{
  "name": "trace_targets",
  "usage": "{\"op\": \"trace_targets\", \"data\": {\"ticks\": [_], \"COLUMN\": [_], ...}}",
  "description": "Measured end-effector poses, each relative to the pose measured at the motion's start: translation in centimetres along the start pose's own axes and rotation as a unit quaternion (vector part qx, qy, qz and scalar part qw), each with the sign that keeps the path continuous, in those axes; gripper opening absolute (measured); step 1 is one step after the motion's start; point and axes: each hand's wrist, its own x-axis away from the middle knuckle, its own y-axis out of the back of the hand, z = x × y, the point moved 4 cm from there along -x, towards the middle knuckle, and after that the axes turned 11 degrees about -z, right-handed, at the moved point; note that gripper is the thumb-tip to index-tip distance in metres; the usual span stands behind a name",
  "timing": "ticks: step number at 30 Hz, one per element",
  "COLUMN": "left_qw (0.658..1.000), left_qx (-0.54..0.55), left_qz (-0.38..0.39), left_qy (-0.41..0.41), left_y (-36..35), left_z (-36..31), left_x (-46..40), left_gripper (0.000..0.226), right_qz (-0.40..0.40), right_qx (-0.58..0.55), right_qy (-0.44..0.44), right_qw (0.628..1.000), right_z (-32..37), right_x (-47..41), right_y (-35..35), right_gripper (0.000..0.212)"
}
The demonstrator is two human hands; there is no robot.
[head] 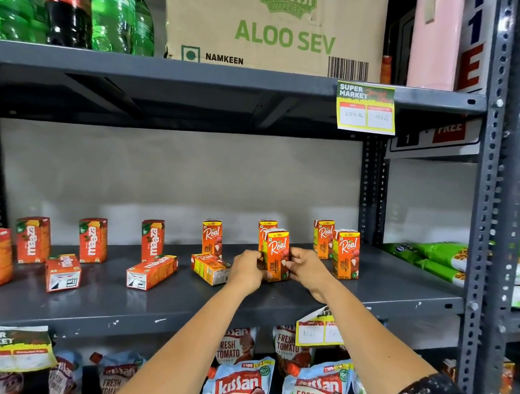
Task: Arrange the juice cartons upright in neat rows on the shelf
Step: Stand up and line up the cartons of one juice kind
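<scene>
An orange Real litchi carton [276, 254] stands upright on the grey shelf [182, 302], held between my left hand [246, 270] and my right hand [306, 267]. Another Real carton [267, 228] stands right behind it. To the left, one Real carton [212, 238] is upright and one [211, 267] lies on its side. Two upright Real cartons [346, 255] [323, 239] stand to the right. Further left, several Maaza cartons stand upright [152, 239], and two lie flat [151, 271] [63, 271].
The shelf above holds soda bottles [68, 4] and a cardboard box [275, 24]. A price tag [366, 107] hangs from its edge. Ketchup pouches [239, 385] fill the shelf below. A perforated steel upright [498, 200] bounds the right side, with green packets [428, 256] beyond.
</scene>
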Motion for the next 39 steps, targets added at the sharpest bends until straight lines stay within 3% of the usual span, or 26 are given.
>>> {"op": "trace_targets", "data": {"ticks": [15,18,20,22,25,27,30,33,39], "left_qw": [1.0,1.0,0.999,0.992,0.974,0.965,0.974,0.974,0.972], "left_qx": [0.0,0.001,0.032,0.086,0.082,0.028,-0.071,-0.099,0.016], "left_qz": [0.022,0.009,-0.032,-0.09,-0.201,-0.239,-0.158,-0.082,-0.01], "left_qy": [0.018,0.014,0.019,0.032,0.061,0.1,0.148,0.185,0.232], "left_y": [-0.7,0.0,1.6,4.1,8.8,11.3,12.0,11.4,10.1], "left_z": [-0.6,-0.9,-0.8,-0.2,2.2,4.4,7.0,8.2,7.4], "left_x": [0.0,0.4,0.6,0.6,0.2,0.0,0.2,0.9,1.4], "left_gripper": [0.034,0.033,0.035,0.032,0.025,0.022,0.026,0.033,0.037], "right_qz": [-0.073,-0.196,-0.328,-0.404,-0.343,-0.25,-0.124,-0.093,-0.062], "right_qx": [0.084,0.166,0.19,0.158,0.112,0.13,0.171,0.224,0.172], "right_qy": [0.005,0.043,0.125,0.228,0.328,0.314,0.231,0.144,-0.035], "right_qw": [0.994,0.965,0.917,0.872,0.873,0.906,0.95,0.959,0.983], "right_z": [-0.4,0.5,2.5,4.7,7.5,8.4,7.7,6.1,3.3], "right_x": [-0.1,0.7,2.5,4.5,5.1,4.0,1.7,-0.1,-1.9], "right_y": [0.6,1.6,2.5,2.4,-0.3,-3.4,-7.7,-9.8,-11.0], "right_gripper": [0.029,0.033,0.022,0.025,0.031,0.025,0.023,0.026,0.023]}}
